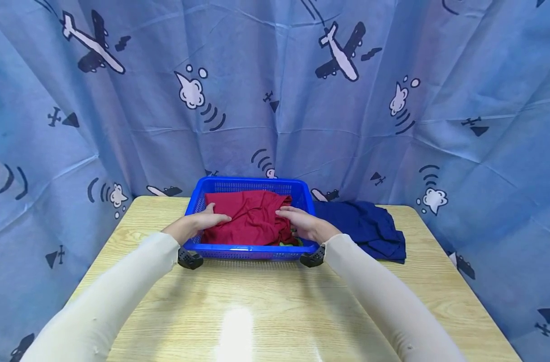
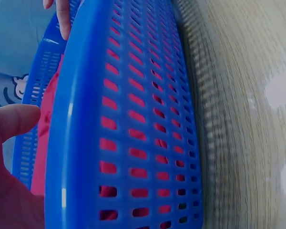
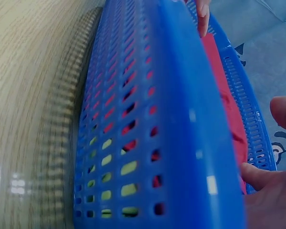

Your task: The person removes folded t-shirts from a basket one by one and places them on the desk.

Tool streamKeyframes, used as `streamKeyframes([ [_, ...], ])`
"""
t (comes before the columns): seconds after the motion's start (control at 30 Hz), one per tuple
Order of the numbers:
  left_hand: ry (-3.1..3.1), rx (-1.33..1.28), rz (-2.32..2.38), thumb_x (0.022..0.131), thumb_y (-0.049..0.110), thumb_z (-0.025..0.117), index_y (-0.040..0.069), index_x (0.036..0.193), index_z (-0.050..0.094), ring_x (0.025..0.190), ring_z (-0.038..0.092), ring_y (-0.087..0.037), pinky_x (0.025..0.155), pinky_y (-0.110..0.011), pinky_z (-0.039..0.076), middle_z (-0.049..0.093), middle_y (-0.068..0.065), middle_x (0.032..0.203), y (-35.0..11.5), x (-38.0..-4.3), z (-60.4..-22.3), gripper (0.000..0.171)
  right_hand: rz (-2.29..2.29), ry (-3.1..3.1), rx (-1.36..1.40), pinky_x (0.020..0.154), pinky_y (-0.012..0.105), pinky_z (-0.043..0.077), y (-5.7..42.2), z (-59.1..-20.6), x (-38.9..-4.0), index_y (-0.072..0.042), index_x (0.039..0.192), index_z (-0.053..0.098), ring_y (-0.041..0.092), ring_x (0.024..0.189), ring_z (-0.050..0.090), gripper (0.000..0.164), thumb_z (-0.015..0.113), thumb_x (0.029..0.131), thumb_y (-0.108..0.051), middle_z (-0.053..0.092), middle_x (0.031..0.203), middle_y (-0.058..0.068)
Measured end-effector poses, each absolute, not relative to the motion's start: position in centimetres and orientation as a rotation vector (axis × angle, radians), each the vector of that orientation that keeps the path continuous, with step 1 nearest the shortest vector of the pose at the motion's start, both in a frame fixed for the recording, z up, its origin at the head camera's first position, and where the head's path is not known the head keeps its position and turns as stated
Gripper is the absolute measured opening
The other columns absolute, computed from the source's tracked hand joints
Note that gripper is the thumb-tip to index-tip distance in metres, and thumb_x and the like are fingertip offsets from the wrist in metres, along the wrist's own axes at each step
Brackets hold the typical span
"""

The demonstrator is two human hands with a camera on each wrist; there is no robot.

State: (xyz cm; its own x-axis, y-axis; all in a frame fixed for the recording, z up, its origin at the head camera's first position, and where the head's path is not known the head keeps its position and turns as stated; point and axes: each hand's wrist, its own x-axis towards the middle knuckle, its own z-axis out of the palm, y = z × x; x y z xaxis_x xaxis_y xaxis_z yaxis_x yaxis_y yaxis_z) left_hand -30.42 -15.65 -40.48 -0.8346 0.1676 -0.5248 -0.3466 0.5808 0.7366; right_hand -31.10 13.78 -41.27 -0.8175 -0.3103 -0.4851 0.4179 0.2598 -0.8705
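A red cloth (image 1: 248, 216) lies folded and wrinkled in a blue plastic basket (image 1: 257, 248). At its left side my left hand (image 1: 207, 219) reaches over the basket's front rim, thumb stretched across the cloth and fingers spread. My right hand (image 1: 304, 222) reaches in from the right, its fingers extended against the cloth's right part. In the left wrist view, the left thumb (image 2: 16, 119) stands out straight above the rim. The right wrist view has the right thumb (image 3: 257, 174) beside the red fabric. The undersides of both hands are hidden.
Something green (image 1: 297, 243) shows low in the basket's right front corner. A dark blue cloth (image 1: 363, 226) lies in a heap right of the basket on the wooden table (image 1: 257, 301). Behind the table hangs a blue curtain (image 1: 275, 75) printed with planes.
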Motion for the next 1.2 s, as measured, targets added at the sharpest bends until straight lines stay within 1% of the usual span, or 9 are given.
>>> streamKeyframes([
  [0.13, 2.267, -0.155, 1.272, 0.098, 0.039, 0.055, 0.012, 0.162, -0.012, 0.158, -0.003, -0.039, 0.127, -0.058, 0.011, -0.010, -0.019, 0.170, -15.4, -30.7, -40.7, 0.096, -1.615, 1.959, 0.118, 0.117, 0.047, 0.033, 13.6, -41.4, -31.2, -0.017, 0.162, 0.020, 0.034, 0.144, 0.033, 0.067, 0.052, 0.104, -0.033, 0.017, 0.169, 0.009],
  [0.23, 2.263, -0.155, 1.306, 0.098, 0.038, 0.055, 0.014, 0.162, -0.010, 0.158, -0.004, -0.038, 0.127, -0.058, 0.009, -0.012, -0.017, 0.170, -15.3, -30.8, -40.8, 0.095, -1.617, 1.957, 0.118, 0.120, 0.049, 0.032, 13.5, -41.6, -31.2, -0.018, 0.163, 0.016, 0.037, 0.144, 0.034, 0.070, 0.051, 0.105, -0.033, 0.015, 0.170, 0.011],
  [0.33, 2.247, -0.166, 1.333, 0.098, 0.037, 0.055, 0.015, 0.163, -0.010, 0.157, 0.000, -0.040, 0.126, -0.060, 0.012, -0.012, -0.016, 0.170, -15.4, -30.9, -41.0, 0.094, -1.615, 1.953, 0.114, 0.122, 0.053, 0.031, 13.2, -41.9, -31.2, -0.019, 0.164, 0.013, 0.039, 0.147, 0.035, 0.071, 0.051, 0.105, -0.033, 0.017, 0.169, 0.012],
  [0.47, 2.223, -0.188, 1.365, 0.099, 0.035, 0.056, 0.016, 0.162, -0.011, 0.156, 0.008, -0.043, 0.124, -0.063, 0.020, -0.009, -0.019, 0.170, -15.8, -30.9, -41.3, 0.094, -1.608, 1.962, 0.108, 0.122, 0.053, 0.031, 13.0, -42.0, -31.2, -0.021, 0.164, 0.012, 0.037, 0.147, 0.038, 0.070, 0.050, 0.106, -0.032, 0.020, 0.168, 0.012],
  [0.57, 2.210, -0.179, 1.372, 0.099, 0.035, 0.057, 0.018, 0.162, -0.014, 0.156, 0.010, -0.043, 0.123, -0.061, 0.024, -0.009, -0.019, 0.170, -15.8, -30.9, -41.4, 0.096, -1.599, 1.993, 0.102, 0.123, 0.055, 0.029, 13.0, -41.9, -31.3, -0.023, 0.163, 0.014, 0.039, 0.151, 0.030, 0.070, 0.051, 0.105, -0.032, 0.018, 0.169, 0.012],
  [0.7, 2.197, -0.146, 1.399, 0.100, 0.032, 0.056, 0.021, 0.161, -0.018, 0.156, 0.008, -0.043, 0.123, -0.061, 0.024, -0.012, -0.020, 0.169, -16.1, -31.0, -41.6, 0.096, -1.589, 2.026, 0.069, 0.124, 0.060, 0.023, 12.9, -41.7, -31.4, -0.023, 0.163, 0.017, 0.042, 0.154, 0.021, 0.070, 0.053, 0.103, -0.033, 0.014, 0.170, 0.012],
  [0.83, 2.204, -0.114, 1.437, 0.100, 0.029, 0.055, 0.022, 0.162, -0.017, 0.156, 0.007, -0.042, 0.123, -0.062, 0.022, -0.011, -0.021, 0.169, -16.2, -31.1, -41.5, 0.094, -1.619, 1.997, 0.062, 0.124, 0.060, 0.021, 12.8, -41.5, -31.5, -0.022, 0.163, 0.015, 0.044, 0.154, 0.019, 0.071, 0.052, 0.104, -0.034, 0.011, 0.171, 0.012],
  [1.1, 2.334, -0.051, 1.483, 0.100, 0.030, 0.055, 0.020, 0.164, -0.002, 0.157, 0.008, -0.040, 0.125, -0.060, 0.018, 0.002, -0.019, 0.170, -15.7, -31.1, -41.0, 0.086, -1.729, 1.911, 0.056, 0.126, 0.059, 0.018, 12.6, -41.3, -31.6, -0.024, 0.164, 0.009, 0.048, 0.154, 0.018, 0.072, 0.049, 0.105, -0.029, 0.005, 0.171, 0.014],
  [1.2, 2.368, -0.018, 1.506, 0.101, 0.028, 0.056, 0.019, 0.164, 0.008, 0.156, 0.014, -0.039, 0.125, -0.060, 0.018, 0.011, -0.019, 0.169, -15.6, -31.1, -40.9, 0.080, -1.721, 1.900, 0.043, 0.126, 0.058, 0.018, 12.8, -41.4, -31.6, -0.025, 0.164, 0.011, 0.048, 0.153, 0.020, 0.069, 0.048, 0.106, -0.027, 0.005, 0.172, 0.012],
])
